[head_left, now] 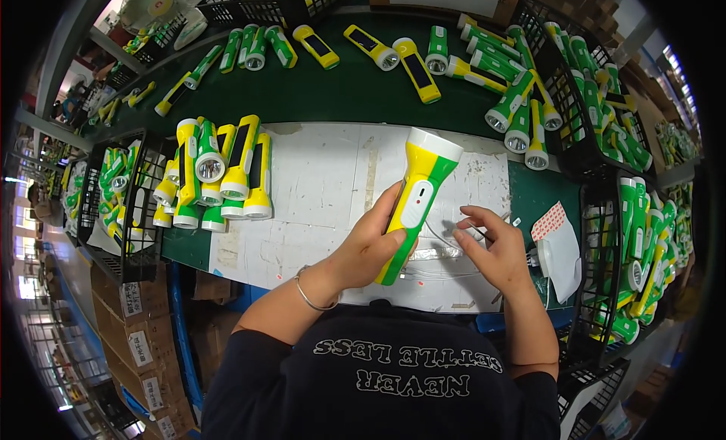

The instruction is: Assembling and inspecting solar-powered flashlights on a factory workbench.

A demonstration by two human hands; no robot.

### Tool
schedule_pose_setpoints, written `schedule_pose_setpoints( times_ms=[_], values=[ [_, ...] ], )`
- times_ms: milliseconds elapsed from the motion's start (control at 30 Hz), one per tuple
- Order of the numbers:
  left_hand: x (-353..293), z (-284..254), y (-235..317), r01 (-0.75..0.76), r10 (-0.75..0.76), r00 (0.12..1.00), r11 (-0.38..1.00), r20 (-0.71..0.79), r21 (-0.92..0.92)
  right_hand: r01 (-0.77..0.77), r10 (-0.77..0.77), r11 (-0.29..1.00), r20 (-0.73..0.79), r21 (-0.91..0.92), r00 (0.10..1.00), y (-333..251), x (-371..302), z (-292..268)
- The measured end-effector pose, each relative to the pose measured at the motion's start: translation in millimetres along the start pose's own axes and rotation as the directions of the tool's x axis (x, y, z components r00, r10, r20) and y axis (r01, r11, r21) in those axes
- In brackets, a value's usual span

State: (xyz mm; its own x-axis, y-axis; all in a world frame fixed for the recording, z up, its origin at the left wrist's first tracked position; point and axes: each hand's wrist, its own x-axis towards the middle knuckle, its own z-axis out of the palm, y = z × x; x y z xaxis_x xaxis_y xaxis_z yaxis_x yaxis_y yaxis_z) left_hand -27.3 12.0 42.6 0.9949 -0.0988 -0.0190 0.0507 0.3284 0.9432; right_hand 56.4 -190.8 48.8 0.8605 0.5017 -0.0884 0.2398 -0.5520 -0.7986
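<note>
My left hand [374,243] is wrapped round a yellow and green flashlight [420,194], held tilted over the work surface with its wide white head pointing away from me. On the side facing up, a white oval panel carries a dark slot and a small red dot. To the right of it my right hand [495,247] hovers, thumb and index finger apart. A thin white cable [437,234] runs from behind the flashlight toward these fingers; whether they touch it is hard to make out.
Stacked flashlights [215,167] lie at the left of the white board [302,236]. More lie along the far green table [318,92]. Black crates [590,137] of flashlights stand on both sides. At right sits a white object with a red-patterned sheet [550,222].
</note>
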Motion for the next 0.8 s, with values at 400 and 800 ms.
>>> schedule_pose_setpoints(
  times_ms=[400,800],
  values=[
    [-0.4,-0.2,4.3,0.004,-0.004,1.0,0.999,-0.002,0.044,0.034,-0.031,0.993,-0.028,0.117,0.999,-1.3,1.6,3.7],
    [20.2,1.4,-25.5,-0.097,0.102,0.993,0.993,-0.064,0.072,0.597,-0.584,0.802,-0.237,-0.024,0.776,-0.1,-8.6,-8.1]
  ],
)
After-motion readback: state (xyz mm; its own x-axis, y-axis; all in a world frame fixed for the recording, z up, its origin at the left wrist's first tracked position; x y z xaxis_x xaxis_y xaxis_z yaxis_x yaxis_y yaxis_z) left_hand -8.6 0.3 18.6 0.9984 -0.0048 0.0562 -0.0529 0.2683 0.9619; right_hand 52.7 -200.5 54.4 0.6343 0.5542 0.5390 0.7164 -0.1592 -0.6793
